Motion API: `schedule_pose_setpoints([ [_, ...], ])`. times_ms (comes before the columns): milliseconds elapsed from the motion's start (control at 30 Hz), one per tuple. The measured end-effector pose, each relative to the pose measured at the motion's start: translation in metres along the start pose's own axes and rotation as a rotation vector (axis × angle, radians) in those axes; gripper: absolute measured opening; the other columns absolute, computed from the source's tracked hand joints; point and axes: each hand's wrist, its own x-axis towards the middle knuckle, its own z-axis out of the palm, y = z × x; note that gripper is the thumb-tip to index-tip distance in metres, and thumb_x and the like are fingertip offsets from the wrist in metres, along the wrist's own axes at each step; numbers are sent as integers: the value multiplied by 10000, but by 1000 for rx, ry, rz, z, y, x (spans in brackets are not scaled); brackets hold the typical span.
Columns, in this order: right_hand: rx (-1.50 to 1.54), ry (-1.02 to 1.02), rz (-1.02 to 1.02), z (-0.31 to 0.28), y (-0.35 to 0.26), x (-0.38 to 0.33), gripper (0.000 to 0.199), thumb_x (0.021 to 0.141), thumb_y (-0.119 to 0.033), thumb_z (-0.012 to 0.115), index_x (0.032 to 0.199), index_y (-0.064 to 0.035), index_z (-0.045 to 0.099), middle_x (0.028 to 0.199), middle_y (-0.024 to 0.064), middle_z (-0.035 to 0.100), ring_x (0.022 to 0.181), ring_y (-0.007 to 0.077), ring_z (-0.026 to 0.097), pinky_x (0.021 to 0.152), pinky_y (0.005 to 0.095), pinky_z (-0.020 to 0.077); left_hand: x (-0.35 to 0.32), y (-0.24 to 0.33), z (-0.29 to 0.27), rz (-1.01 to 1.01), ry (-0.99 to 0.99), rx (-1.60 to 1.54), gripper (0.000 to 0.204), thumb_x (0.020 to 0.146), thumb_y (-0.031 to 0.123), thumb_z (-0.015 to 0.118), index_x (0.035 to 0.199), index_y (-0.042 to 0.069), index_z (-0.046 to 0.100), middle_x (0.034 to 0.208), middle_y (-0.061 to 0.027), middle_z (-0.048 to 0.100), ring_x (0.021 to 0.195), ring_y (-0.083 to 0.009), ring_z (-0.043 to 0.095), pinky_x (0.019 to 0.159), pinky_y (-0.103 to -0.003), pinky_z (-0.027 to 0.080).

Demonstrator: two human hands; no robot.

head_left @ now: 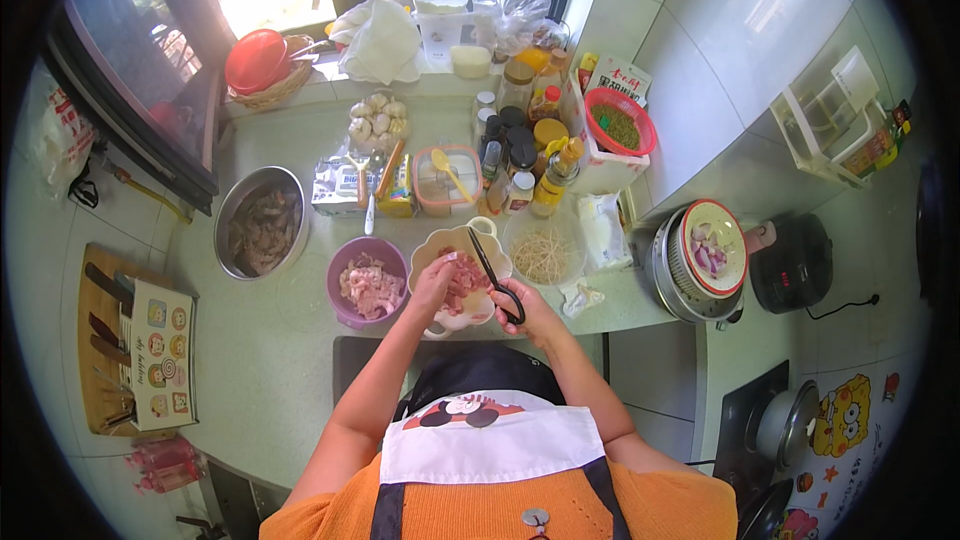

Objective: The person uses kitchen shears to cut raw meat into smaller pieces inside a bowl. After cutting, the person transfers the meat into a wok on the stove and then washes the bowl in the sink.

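My right hand (pixel 522 306) grips a pair of scissors (pixel 482 256) with black handles and dark blades pointing away from me. The scissors are over the right side of a cream scalloped bowl (pixel 428 246), which contains cut pink raw meat (pixel 466 282). Over the bowl's left side, the fingers of my left hand (pixel 432 286) pinch a piece of raw meat (pixel 449 257). Just left of that bowl stands a purple bowl (pixel 334 302) of pale raw meat pieces (pixel 370 286). To the right is a clear bowl (pixel 578 252) of bean sprouts (pixel 543 258).
A steel bowl (pixel 221 240) with greyish-pink contents stands left. Behind are garlic bulbs (pixel 377 122), a lidded container (pixel 446 178) and several seasoning bottles (pixel 548 185). Stacked colanders (pixel 662 270) bear a red-rimmed plate (pixel 735 270) of onion. A knife block (pixel 105 360) stands far left.
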Motion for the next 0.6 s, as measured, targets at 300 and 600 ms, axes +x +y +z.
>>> schedule_pose_setpoints([
  [300, -44, -36, 58, -4, 0, -4, 226, 868, -263, 585, 976, -82, 507, 581, -6, 523, 390, 60, 439, 354, 179, 296, 4, 11, -8, -73, -117, -411, 467, 966, 394, 295, 1364, 149, 284, 1089, -170, 576, 823, -210, 622, 689, -319, 520],
  [600, -119, -53, 84, -7, -3, -9, 235, 872, -280, 573, 989, -87, 508, 588, -8, 526, 396, 62, 445, 357, 183, 308, 15, -6, -20, -87, -248, -740, 421, 941, 186, 349, 1311, 1, 271, 1106, -208, 536, 954, -282, 595, 805, -344, 521],
])
